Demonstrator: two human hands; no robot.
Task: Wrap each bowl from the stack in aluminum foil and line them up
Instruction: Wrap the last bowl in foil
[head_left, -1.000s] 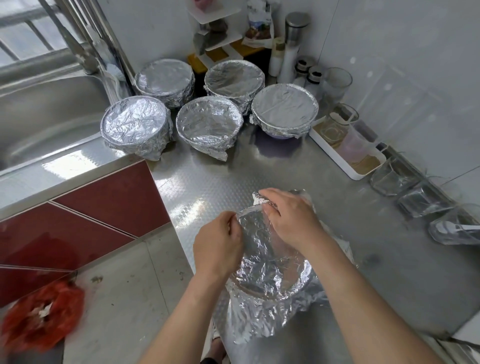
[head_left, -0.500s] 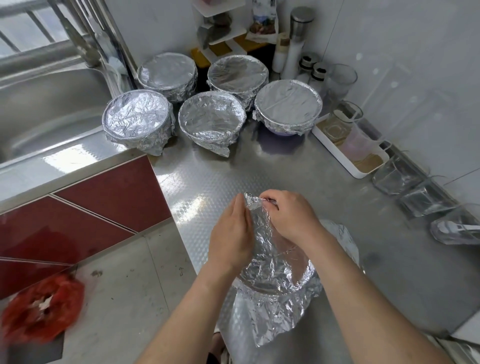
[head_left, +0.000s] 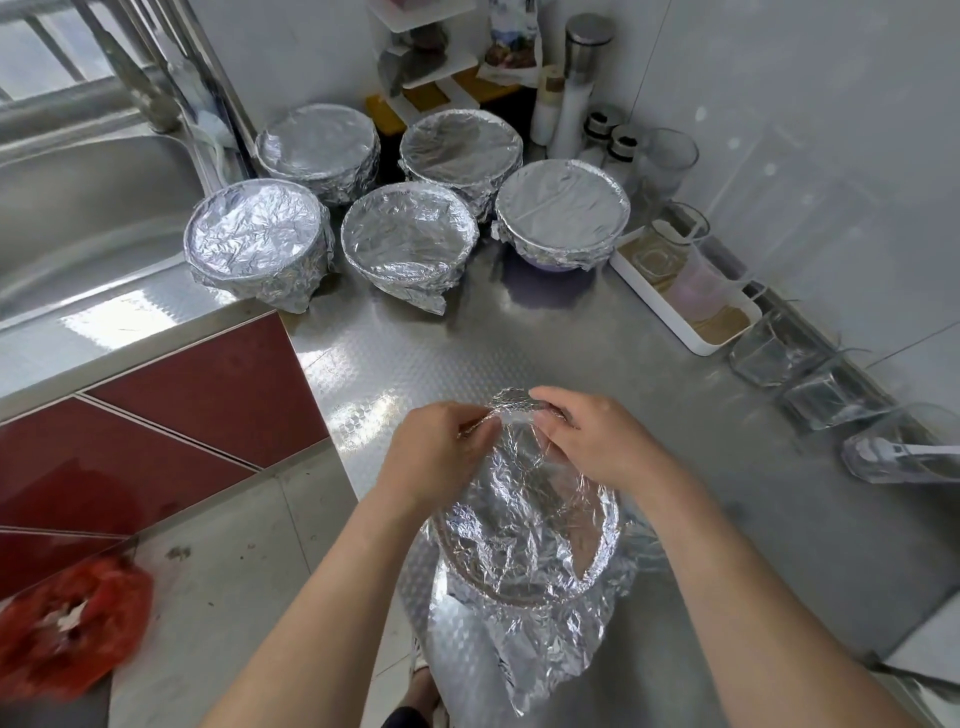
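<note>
A bowl under crumpled aluminum foil (head_left: 524, 540) sits near the front edge of the steel counter (head_left: 519, 343), foil hanging loose over its near side. My left hand (head_left: 441, 452) and my right hand (head_left: 597, 436) meet at the bowl's far rim, each pinching the raised foil edge between fingers and thumb. At the back stand several foil-wrapped bowls in two rows: front left (head_left: 257, 236), front middle (head_left: 408, 239), right (head_left: 563, 210), back left (head_left: 317, 143), back right (head_left: 460, 143).
A steel sink (head_left: 78, 208) lies at the left. A white tray with cups (head_left: 691, 291) and several glasses (head_left: 826, 384) line the right wall. Bottles and a small shelf (head_left: 571, 78) fill the back corner. A red bag (head_left: 67, 634) lies on the floor.
Both hands moved together along the far rim, gathering and lifting the foil edge into a peak. The view shifted slightly; the wrapped bowls stayed put.
</note>
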